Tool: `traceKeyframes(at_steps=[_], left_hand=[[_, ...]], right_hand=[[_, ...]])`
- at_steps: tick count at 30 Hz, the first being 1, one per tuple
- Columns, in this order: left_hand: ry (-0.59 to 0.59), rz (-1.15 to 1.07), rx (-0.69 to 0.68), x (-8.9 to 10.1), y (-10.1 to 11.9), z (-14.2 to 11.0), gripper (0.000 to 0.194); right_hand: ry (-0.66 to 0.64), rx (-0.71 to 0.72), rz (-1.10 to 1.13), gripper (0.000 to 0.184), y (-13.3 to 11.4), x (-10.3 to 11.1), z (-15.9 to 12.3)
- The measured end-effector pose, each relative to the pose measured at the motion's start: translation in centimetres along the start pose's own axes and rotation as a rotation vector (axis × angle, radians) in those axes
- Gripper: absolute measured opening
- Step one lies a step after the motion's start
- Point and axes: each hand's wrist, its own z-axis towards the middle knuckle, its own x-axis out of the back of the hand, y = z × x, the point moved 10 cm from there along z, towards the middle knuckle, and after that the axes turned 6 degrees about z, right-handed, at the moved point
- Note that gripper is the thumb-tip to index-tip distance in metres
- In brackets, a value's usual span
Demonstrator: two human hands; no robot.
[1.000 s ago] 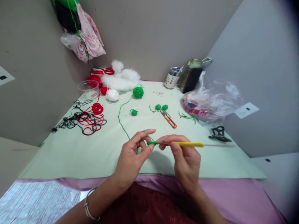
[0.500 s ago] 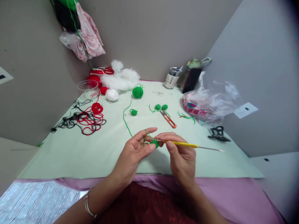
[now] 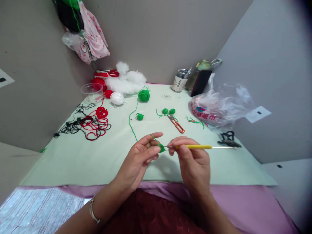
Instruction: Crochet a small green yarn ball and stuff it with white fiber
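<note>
Between thumb and fingers, my left hand point(image 3: 138, 159) pinches a small green crochet piece point(image 3: 162, 148). Green yarn point(image 3: 131, 125) loops over its raised index finger and trails back toward a green yarn ball point(image 3: 144, 95). My right hand point(image 3: 193, 162) grips a crochet hook point(image 3: 197, 147) by its yellow handle, much like a pen. The hook's thin metal tip reaches left to the green piece; its very end is hard to make out there. Beyond the hands lie two small green crocheted balls point(image 3: 168, 111), orange thread snips point(image 3: 176, 124) and a smaller green bundle point(image 3: 139, 116).
Tangled black and red yarn point(image 3: 91, 125) lies at left, below white stuffing point(image 3: 128, 81) and a white yarn ball point(image 3: 117, 98). At right are a plastic bag point(image 3: 214, 105), a black hair clip point(image 3: 229, 139), a phone point(image 3: 201, 83) and a pen holder point(image 3: 179, 80).
My right hand has shifted slightly right with the hook, which now lies more level. My left thumb and fingers have changed their hold on the green piece.
</note>
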Motion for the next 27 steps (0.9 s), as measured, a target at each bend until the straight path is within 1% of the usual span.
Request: traceKeyframes(at_steps=[1, 3, 4, 8, 11, 13, 15, 17, 18, 20, 21, 22, 23, 24, 25, 26, 27], left_hand=[[-0.001, 0.052, -0.027, -0.1, 0.1, -0.1, 0.033], [-0.004, 0.149, -0.068, -0.1, 0.3, -0.3, 0.032], [-0.003, 0.188, -0.079, -0.1, 0.3, -0.4, 0.031], [0.018, 0.294, -0.105, 0.5, 0.6, -0.6, 0.030], [0.026, 0.359, -0.131, 0.8, 1.1, -0.7, 0.030], [0.039, 0.432, -0.153, 0.9, 1.5, -0.7, 0.031], [0.069, 0.529, -0.186, 0.9, 2.0, -0.9, 0.032], [0.122, 0.618, -0.237, 0.8, 2.5, -1.1, 0.033], [0.157, 0.641, -0.267, 0.8, 2.8, -1.3, 0.032], [0.209, 0.613, -0.295, 0.9, 2.9, -1.5, 0.033], [0.212, 0.551, -0.277, 0.9, 2.6, -1.5, 0.036], [0.192, 0.461, -0.227, 1.0, 2.0, -1.3, 0.040], [0.150, 0.354, -0.149, 0.9, 1.1, -1.0, 0.046], [0.095, 0.242, -0.062, 0.6, 0.2, -0.7, 0.050], [0.045, 0.140, 0.015, 0.4, -0.6, -0.5, 0.051], [0.011, 0.061, 0.069, 0.2, -1.0, -0.4, 0.049], [-0.004, 0.012, 0.094, 0.2, -1.0, -0.3, 0.046]], right_hand=[[-0.026, -0.015, -0.008, 0.018, 0.2, -0.3, 0.0], [-0.030, -0.033, -0.037, 0.017, 0.5, -0.4, -0.1], [-0.017, -0.051, -0.021, 0.017, 0.8, -0.2, -0.1], [0.013, -0.164, 0.160, 0.019, 2.3, 0.3, -0.4], [-0.004, -0.172, 0.163, 0.022, 2.2, 0.3, -0.4], [-0.019, -0.133, 0.068, 0.023, 1.3, 0.2, -0.4], [-0.045, -0.049, -0.090, 0.022, 0.0, -0.1, -0.5], [-0.108, 0.099, -0.262, 0.022, -1.6, -1.0, -0.8], [-0.149, 0.195, -0.344, 0.023, -2.3, -1.7, -1.1], [-0.203, 0.384, -0.512, 0.027, -3.3, -3.0, -2.1], [-0.202, 0.459, -0.593, 0.029, -3.5, -3.4, -2.6], [-0.190, 0.514, -0.662, 0.031, -3.5, -3.6, -3.0], [-0.162, 0.543, -0.696, 0.033, -3.5, -3.6, -3.2], [-0.141, 0.535, -0.688, 0.034, -3.4, -3.3, -3.2], [-0.119, 0.493, -0.639, 0.033, -3.2, -2.9, -3.0], [-0.088, 0.424, -0.553, 0.032, -2.9, -2.2, -2.6], [-0.051, 0.338, -0.445, 0.029, -2.4, -1.5, -2.1]])
